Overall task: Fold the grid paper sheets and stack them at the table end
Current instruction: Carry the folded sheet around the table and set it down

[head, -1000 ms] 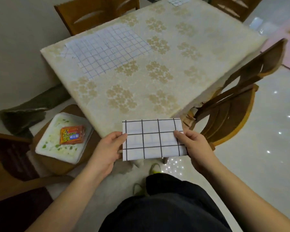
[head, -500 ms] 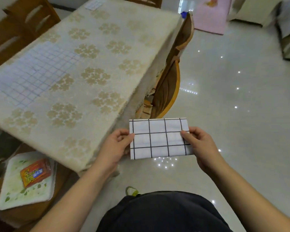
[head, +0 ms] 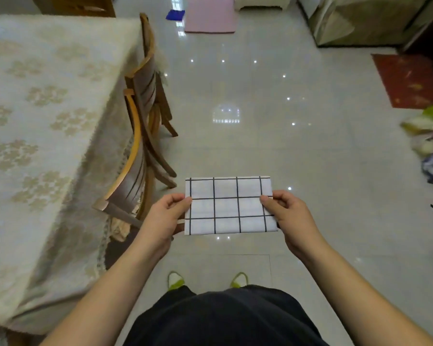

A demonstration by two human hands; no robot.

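A folded grid paper sheet, white with black lines, hangs flat in front of me over the tiled floor. My left hand pinches its left edge and my right hand pinches its right edge. The table, covered with a cream floral cloth, lies to my left. No other grid sheet shows on the part of the table in view.
Two wooden chairs stand along the table's right side, close to my left hand. A pink mat and a blue item lie far ahead. A red rug and bags sit at the right, a covered cabinet beyond.
The view has swung right, away from the table: the flat grid sheet on the table and the tray on the stool have left the frame. Both hands keep holding the folded sheet.
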